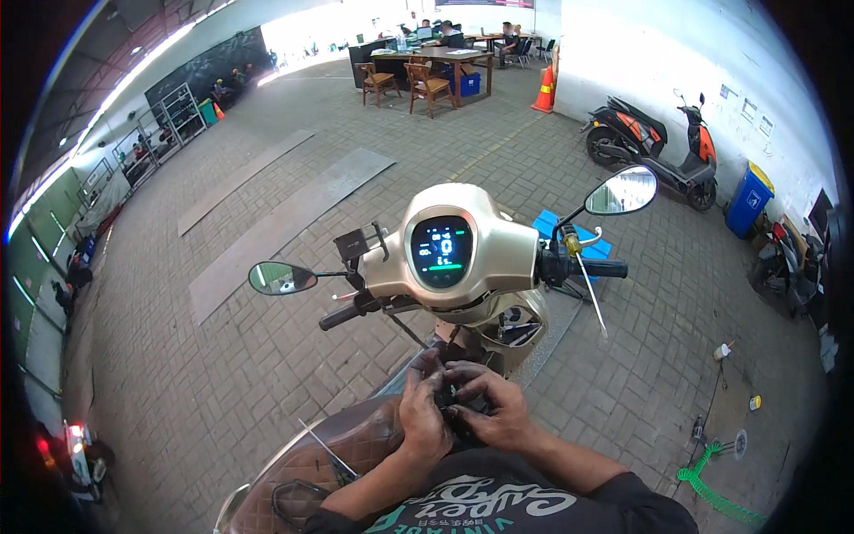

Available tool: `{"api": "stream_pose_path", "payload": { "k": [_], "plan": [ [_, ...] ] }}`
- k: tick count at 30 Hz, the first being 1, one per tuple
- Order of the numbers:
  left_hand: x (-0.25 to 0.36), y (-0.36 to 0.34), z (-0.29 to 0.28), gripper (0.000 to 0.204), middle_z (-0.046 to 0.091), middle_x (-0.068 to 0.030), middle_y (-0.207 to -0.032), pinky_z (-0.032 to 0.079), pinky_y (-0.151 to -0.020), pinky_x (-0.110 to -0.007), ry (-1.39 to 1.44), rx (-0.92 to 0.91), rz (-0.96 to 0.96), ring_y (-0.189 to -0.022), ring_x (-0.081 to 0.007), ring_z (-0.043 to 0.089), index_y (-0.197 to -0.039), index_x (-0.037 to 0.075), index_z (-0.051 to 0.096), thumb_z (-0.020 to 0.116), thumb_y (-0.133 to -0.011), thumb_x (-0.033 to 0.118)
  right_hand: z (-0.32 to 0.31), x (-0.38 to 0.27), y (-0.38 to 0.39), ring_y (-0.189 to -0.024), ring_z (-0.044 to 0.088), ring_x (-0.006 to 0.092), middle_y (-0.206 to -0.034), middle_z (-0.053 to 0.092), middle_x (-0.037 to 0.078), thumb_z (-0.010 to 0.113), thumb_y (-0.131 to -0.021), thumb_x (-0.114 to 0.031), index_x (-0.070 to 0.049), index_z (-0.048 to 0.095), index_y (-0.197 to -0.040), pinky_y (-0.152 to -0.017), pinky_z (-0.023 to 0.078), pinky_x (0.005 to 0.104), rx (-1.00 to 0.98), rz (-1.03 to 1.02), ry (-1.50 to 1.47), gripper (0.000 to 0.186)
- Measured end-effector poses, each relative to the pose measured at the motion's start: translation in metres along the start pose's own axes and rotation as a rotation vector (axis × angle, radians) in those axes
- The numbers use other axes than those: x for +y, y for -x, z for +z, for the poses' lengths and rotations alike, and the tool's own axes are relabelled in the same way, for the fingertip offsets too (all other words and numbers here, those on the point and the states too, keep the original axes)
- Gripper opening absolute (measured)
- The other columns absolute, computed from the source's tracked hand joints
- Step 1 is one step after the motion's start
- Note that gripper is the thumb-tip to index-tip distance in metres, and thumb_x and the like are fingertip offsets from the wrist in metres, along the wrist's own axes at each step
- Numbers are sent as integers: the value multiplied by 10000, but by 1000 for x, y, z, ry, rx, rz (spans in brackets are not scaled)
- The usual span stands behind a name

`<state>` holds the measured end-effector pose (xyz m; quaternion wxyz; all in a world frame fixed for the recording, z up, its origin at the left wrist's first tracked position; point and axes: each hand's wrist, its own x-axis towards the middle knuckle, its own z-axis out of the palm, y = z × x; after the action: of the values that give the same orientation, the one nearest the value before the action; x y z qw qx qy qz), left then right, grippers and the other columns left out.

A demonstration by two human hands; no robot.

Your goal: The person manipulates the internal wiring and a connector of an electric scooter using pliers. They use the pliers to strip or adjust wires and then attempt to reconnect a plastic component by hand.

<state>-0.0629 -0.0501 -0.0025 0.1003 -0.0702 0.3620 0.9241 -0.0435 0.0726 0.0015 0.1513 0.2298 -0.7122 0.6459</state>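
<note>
My left hand [426, 411] and my right hand [492, 405] meet in front of my chest, with fingers curled round a small dark part [447, 392]. The fingers hide most of it, so I cannot tell its kind. Just beyond them stands a gold scooter [400, 274] with its round display [442, 252] lit. The scooter's open front panel [516, 327] exposes dark parts inside. At the right grip hangs a yellow-handled screwdriver [591, 294], its long shaft pointing down. Under my left forearm lies the brown quilted seat [294, 454], with a thin metal rod [322, 445] across it.
Mirrors [623, 190] and grips [341, 314] stick out on both sides. Metal plates [294, 214] lie on the paving to the left. A green coiled hose [707, 472] lies at lower right. Farther back are an orange-black scooter [654, 147], a blue bin [749, 200], and people at tables [436, 53].
</note>
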Motion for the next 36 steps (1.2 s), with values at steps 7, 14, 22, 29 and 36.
{"api": "stream_pose_path", "payload": {
  "k": [7,14,22,29,36],
  "plan": [
    [-3,8,4,393,533,-145,-1057,484,-837,-352,-101,-8,34,-956,-242,558,-1249,46,341,351,-856,59,-2,-9,-1,-1025,576,193,-1072,592,130,618,-772,76,17,502,-1028,-911,453,310,99,295,-309,286],
    [2,6,1,385,527,-152,-1058,485,-830,-347,-17,4,6,-947,-239,556,-1245,41,336,360,-862,60,1,-7,-1,-1055,566,218,-1085,590,145,639,-739,88,6,522,-992,-890,455,302,29,179,-122,290],
    [2,6,1,384,526,-142,-1043,486,-816,-334,-6,24,22,-926,-226,556,-1241,51,341,374,-859,66,2,-5,0,-1074,554,222,-1068,591,145,648,-732,83,1,535,-961,-899,451,319,-17,90,-87,269],
    [-5,8,2,375,537,-153,-1060,481,-849,-354,-68,-9,42,-959,-244,565,-1227,30,358,368,-854,57,-2,-3,0,-1014,567,156,-1073,599,122,619,-780,68,26,517,-1031,-893,454,310,73,343,-235,274],
    [0,4,2,369,537,-146,-1036,478,-841,-351,2,45,15,-929,-236,566,-1219,30,366,374,-852,67,-2,3,-2,-1051,566,233,-1083,586,169,689,-705,41,11,532,-959,-890,447,340,-54,11,13,300]
  ]
}}
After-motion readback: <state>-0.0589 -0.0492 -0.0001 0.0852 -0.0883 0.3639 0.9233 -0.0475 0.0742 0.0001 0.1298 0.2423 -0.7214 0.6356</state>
